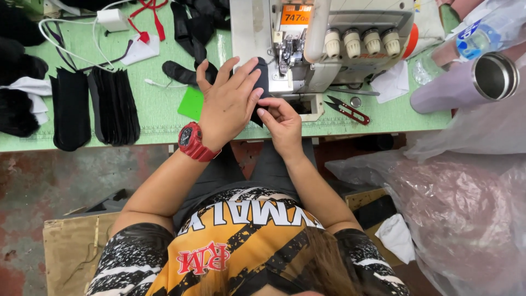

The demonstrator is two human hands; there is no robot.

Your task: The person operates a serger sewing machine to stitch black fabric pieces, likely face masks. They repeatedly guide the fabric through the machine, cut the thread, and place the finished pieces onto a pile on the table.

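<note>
A pale green worktable (153, 109) fills the upper half of a sewing workshop view, above a worn concrete floor and a flattened cardboard box (71, 246). Nearest the camera, the person's right hand (282, 123) pinches the lower end of a small dark fabric piece (262, 82), thumb and fingertips closed on its near edge at the table's front. Just beyond and to the left, the left hand (230, 101), a red wristwatch (190, 141) on its wrist, lies flat with fingers spread apart, pressing down on the fabric's left side. The fabric's long axis runs away from the person, its far end pointing toward the presser foot (285, 55) of the white overlock machine (323, 38), which sits just to the right of the left fingertips. The left hand is the nearer of the two to the needle area. Red-handled thread snips (348, 109) lie to the right of the machine bed. Further left, stacks of black fabric pieces (112, 107) rest on the table, well apart from both hands.
</note>
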